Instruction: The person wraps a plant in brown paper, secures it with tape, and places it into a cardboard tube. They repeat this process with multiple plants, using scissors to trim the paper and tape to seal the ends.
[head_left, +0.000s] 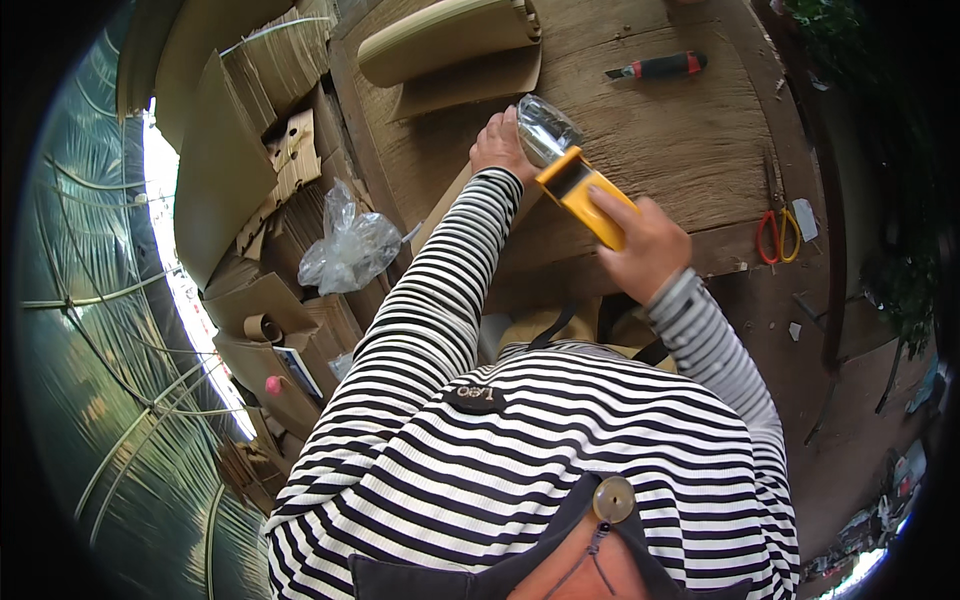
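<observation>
My right hand grips a yellow tape dispenser by its body. At its far end is a glossy band of clear packing tape. Just left of the tape, my left hand lies palm down, its fingers close together. Brown cardboard shows beneath my left forearm, mostly covered by it. Whether the left fingers grip this cardboard or only rest on it is hidden. Both hands are over a worn wooden table.
A roll of brown corrugated cardboard lies at the table's far side. To the right are a red-and-black utility knife and red-and-yellow-handled scissors. Crumpled clear plastic sits among stacked cardboard sheets on the left.
</observation>
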